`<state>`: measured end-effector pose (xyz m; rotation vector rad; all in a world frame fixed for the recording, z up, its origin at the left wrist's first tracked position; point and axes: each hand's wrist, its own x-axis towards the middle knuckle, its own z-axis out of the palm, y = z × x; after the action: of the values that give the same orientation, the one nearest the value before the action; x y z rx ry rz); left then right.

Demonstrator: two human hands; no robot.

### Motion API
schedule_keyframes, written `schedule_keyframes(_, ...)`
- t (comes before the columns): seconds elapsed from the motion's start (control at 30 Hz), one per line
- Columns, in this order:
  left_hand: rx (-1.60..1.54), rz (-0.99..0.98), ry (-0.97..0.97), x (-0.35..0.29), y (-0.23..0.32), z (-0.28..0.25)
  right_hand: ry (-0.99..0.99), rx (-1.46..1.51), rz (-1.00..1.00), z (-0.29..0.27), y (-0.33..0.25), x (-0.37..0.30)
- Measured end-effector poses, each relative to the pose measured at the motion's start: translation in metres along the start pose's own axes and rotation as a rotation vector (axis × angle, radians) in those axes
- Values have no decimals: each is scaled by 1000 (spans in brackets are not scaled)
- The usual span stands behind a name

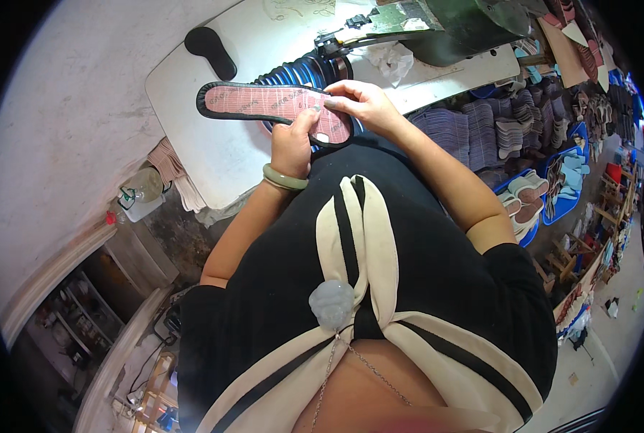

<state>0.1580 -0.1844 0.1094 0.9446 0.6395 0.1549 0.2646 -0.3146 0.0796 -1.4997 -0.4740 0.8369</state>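
Note:
A pink shoe insole (250, 104) with black edging lies across my two hands, its pink lined face up. My left hand (292, 149) is closed on its lower edge near the wide end, the thumb pressed on the pink face and the fingers hidden underneath. At the upper edge of that wide end, my right hand (362, 105) pinches the border between thumb and fingers. Just behind the insole stands a stack of dark, blue-edged pieces (293, 71), partly covered by it. A black sole-shaped piece (211, 53) rests on the white table (174, 90) at the far left.
A green sewing machine (437, 32) stands at the table's far side, with crumpled white material (392, 61) beside it. To the right are stacked grey soles (444, 130) and blue baskets (567, 180) of slippers and pieces. Pinkish pieces (172, 169) hang at the table's left edge.

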Motion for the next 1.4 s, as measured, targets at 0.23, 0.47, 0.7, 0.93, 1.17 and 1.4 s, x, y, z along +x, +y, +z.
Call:
schedule_keyframes(0.23, 97, -137, -136, 24, 3, -6, -39, -936, -569, -30, -12, 14)
schedule_keyframes(0.47, 329, -106, -74, 22, -10, 3, 332, -759, -371, -10, 18, 13)
schedule_keyframes(0.7, 66, -43, -55, 33, -14, 4, 166, 48, 59, -23, 13, 13)
schedule_keyframes(0.93, 60, 9, -57, 37, -11, 20, 301, -93, -66, -26, 12, 14)
schedule_keyframes(1.17, -199, -180, -214, 70, 7, 17, 208, 138, -94, -50, 17, 13)
schedule_keyframes(1.4, 462, 450, -19, 159, -24, 10, 144, 431, 218, -41, 18, 34)
